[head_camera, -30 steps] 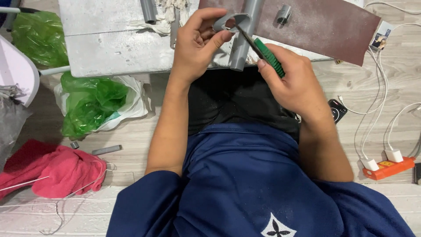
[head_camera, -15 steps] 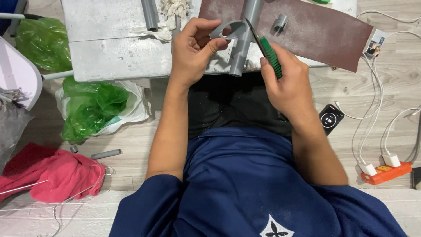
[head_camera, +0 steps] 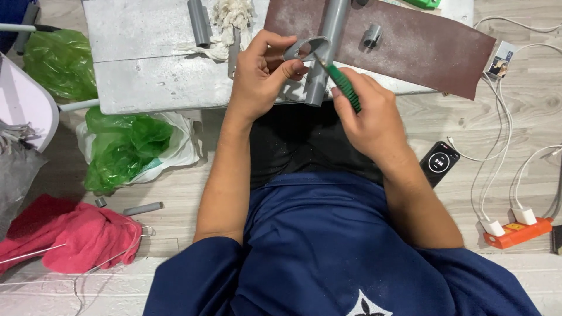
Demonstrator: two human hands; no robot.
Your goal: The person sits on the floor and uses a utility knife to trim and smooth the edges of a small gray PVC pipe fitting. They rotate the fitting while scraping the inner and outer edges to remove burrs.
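Fingers of the left hand [head_camera: 263, 73] pinch a grey plastic ring [head_camera: 304, 47]; the right hand [head_camera: 369, 114] grips a green-handled tool [head_camera: 342, 88] above a grey tabletop [head_camera: 146, 58].

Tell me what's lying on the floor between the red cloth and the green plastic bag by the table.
In the head view, a short grey pipe piece and a small grey ring lie between the red cloth and the green plastic bag.

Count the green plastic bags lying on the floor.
2. One green plastic bag lies at upper left beside the grey slab; the other green bag sits in a white bag below the slab's near edge. More may lie outside the frame.
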